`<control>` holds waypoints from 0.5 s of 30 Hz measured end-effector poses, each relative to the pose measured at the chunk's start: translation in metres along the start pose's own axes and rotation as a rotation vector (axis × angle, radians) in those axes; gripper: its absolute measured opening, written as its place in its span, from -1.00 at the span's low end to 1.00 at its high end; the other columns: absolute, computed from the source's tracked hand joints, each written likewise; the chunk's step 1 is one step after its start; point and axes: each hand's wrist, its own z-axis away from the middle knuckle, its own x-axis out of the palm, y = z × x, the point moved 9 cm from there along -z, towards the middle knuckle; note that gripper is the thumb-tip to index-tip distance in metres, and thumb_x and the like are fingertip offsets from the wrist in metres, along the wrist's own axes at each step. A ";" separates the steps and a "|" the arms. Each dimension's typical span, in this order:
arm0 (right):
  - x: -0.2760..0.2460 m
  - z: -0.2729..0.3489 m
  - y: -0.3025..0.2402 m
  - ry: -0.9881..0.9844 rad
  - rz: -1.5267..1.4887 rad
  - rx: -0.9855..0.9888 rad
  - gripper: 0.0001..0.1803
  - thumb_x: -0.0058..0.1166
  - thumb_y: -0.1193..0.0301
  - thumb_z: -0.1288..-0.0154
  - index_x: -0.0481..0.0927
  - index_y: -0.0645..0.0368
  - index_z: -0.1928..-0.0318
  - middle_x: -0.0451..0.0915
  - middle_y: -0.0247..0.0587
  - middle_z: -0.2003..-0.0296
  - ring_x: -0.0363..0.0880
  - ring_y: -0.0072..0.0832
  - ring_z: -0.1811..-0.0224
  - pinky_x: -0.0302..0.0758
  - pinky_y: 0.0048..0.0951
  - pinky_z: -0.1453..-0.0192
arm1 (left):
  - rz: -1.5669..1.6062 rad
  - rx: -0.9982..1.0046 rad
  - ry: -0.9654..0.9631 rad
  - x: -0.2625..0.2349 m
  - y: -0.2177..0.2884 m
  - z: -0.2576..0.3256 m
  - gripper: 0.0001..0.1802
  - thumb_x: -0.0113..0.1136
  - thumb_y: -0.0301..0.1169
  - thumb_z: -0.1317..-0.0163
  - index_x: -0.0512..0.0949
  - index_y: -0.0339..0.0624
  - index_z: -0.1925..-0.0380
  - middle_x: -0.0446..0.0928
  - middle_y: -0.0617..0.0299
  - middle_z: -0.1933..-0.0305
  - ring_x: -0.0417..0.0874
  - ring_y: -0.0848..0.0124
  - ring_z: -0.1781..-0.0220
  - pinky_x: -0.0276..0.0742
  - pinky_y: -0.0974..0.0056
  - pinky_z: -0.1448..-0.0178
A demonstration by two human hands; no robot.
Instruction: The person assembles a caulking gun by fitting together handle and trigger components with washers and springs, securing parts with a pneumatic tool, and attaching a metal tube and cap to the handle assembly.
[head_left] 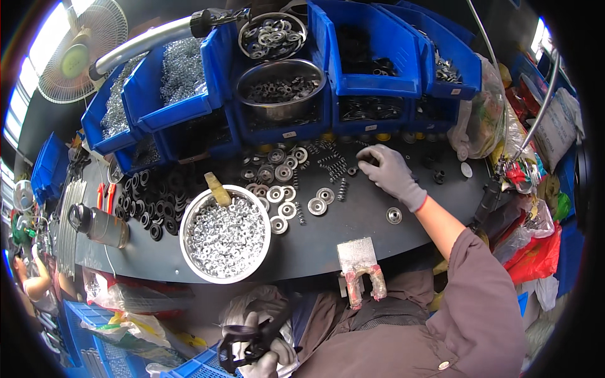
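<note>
My left hand (268, 362), in a grey glove, is low in front of me. Its fingers close around a black part with a ring-shaped end (238, 349). My right hand (392, 175), gloved alike, is over the dark table beside a group of small coil springs (332, 165). Its fingers are bent, with a gap between thumb and forefinger, and I see nothing held there. A small dark ring (352, 171) lies close to the thumb. Left of the springs are several silver disc-shaped metal parts (317, 205). One such disc (394, 215) lies nearer me, below the right wrist.
A steel bowl (183, 236) of small metal pieces stands left of centre. Blue bins (378, 86) line the back. At the left are black rings (155, 232), a bottle (104, 227) and red-handled pliers (110, 196). A metal block with wrapped legs (357, 255) sits at the front edge.
</note>
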 end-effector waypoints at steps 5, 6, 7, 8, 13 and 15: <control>0.031 -0.044 -0.003 -0.057 0.268 -0.168 -0.70 0.11 0.25 -0.15 0.66 0.10 0.15 0.59 -0.08 0.18 0.58 -0.17 0.04 0.47 -0.19 -0.06 | 0.077 -0.022 0.057 0.008 0.001 -0.017 -0.05 0.40 -0.04 -0.09 0.11 -0.23 -0.34 0.56 0.04 0.32 0.63 0.22 0.30 0.55 0.26 0.15; 0.037 -0.049 -0.005 -0.076 0.308 -0.175 -0.68 0.11 0.24 -0.15 0.66 0.10 0.13 0.59 -0.09 0.18 0.57 -0.17 0.01 0.46 -0.18 -0.08 | 0.098 -0.026 0.070 0.010 0.000 -0.020 -0.08 0.40 -0.03 -0.09 0.16 -0.25 -0.30 0.56 0.05 0.29 0.62 0.24 0.28 0.54 0.27 0.15; 0.041 -0.053 -0.007 -0.083 0.300 -0.180 -0.68 0.11 0.24 -0.15 0.66 0.10 0.13 0.59 -0.09 0.18 0.57 -0.17 0.01 0.46 -0.18 -0.08 | 0.118 -0.029 0.082 0.013 -0.002 -0.023 -0.11 0.40 -0.02 -0.08 0.21 -0.26 -0.27 0.55 0.06 0.26 0.61 0.26 0.26 0.53 0.28 0.15; 0.042 -0.056 -0.007 -0.059 0.309 -0.170 -0.68 0.11 0.24 -0.14 0.66 0.09 0.14 0.59 -0.09 0.17 0.57 -0.18 0.02 0.47 -0.19 -0.07 | 0.140 -0.036 0.092 0.014 -0.004 -0.026 -0.14 0.40 -0.01 -0.08 0.25 -0.27 -0.23 0.55 0.06 0.24 0.60 0.27 0.24 0.52 0.30 0.15; 0.063 -0.069 -0.022 -0.045 0.476 -0.265 -0.70 0.11 0.24 -0.15 0.66 0.07 0.13 0.60 -0.12 0.14 0.60 -0.19 0.04 0.50 -0.21 -0.06 | 0.280 -0.088 -0.043 0.045 0.002 -0.053 -0.18 0.43 0.09 -0.03 0.43 -0.31 -0.11 0.55 0.07 0.20 0.57 0.39 0.33 0.44 0.38 0.31; 0.082 -0.076 -0.033 -0.101 0.640 -0.320 -0.71 0.10 0.26 -0.18 0.64 0.04 0.11 0.61 -0.15 0.12 0.63 -0.21 0.04 0.55 -0.17 -0.01 | 0.211 -0.069 -0.063 0.072 0.021 -0.076 -0.20 0.44 0.03 -0.05 0.40 -0.27 -0.15 0.57 0.02 0.26 0.54 0.39 0.43 0.41 0.38 0.41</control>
